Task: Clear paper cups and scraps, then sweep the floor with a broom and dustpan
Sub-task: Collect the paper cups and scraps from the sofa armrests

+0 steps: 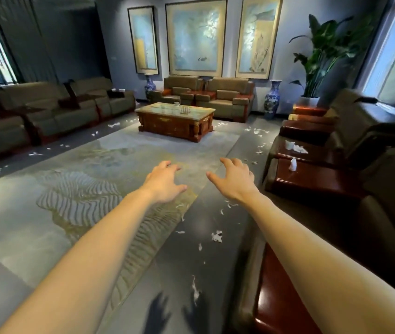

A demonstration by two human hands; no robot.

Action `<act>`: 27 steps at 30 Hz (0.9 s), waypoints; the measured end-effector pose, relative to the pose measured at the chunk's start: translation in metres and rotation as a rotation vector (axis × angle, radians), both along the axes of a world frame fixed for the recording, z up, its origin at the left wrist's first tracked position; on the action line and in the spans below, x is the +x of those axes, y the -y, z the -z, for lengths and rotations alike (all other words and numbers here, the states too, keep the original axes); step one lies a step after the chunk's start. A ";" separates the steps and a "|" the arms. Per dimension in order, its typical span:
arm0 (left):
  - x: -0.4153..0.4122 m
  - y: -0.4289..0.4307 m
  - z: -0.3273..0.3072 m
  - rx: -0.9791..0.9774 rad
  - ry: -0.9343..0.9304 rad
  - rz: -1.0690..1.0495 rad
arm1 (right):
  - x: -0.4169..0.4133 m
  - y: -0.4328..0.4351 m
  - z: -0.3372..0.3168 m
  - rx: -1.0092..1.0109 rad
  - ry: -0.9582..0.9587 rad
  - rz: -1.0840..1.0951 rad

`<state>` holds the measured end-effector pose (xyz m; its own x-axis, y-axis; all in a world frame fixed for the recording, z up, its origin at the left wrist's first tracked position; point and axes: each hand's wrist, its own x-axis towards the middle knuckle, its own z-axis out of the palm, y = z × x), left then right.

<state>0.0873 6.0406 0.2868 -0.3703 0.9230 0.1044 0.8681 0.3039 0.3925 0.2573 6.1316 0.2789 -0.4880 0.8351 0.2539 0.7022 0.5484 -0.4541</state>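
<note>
Both my arms reach out in front of me above the floor. My left hand (165,180) and my right hand (233,180) hover with fingers spread and loosely bent, holding nothing. White paper scraps (217,236) lie scattered on the dark floor below my right arm and along both sides of the rug. On the wooden side table (317,179) at the right stand a white paper cup (289,144), a crumpled tissue (300,148) beside it, and another white scrap (292,164). No broom or dustpan is in view.
A large patterned rug (59,208) covers the middle of the floor. A wooden coffee table (174,121) with glassware stands at its far end. Sofas line the left (47,112), back and right walls. Two blue vases and a tall plant (324,56) stand at the back right.
</note>
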 end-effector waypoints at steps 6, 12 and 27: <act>-0.117 -0.147 -0.002 0.066 0.017 0.135 | -0.105 -0.126 0.009 -0.027 -0.045 0.149; -0.176 -0.292 -0.010 0.080 0.046 0.254 | -0.158 -0.243 0.009 -0.081 -0.118 0.269; -0.191 -0.735 0.052 -0.041 -0.195 0.490 | -0.164 -0.658 0.072 -0.208 -0.004 0.544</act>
<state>-0.1042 6.7751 0.2352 0.1286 0.9877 0.0885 0.9679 -0.1445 0.2056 0.0929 6.7893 0.2068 0.0262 0.9979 0.0589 0.8562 0.0080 -0.5166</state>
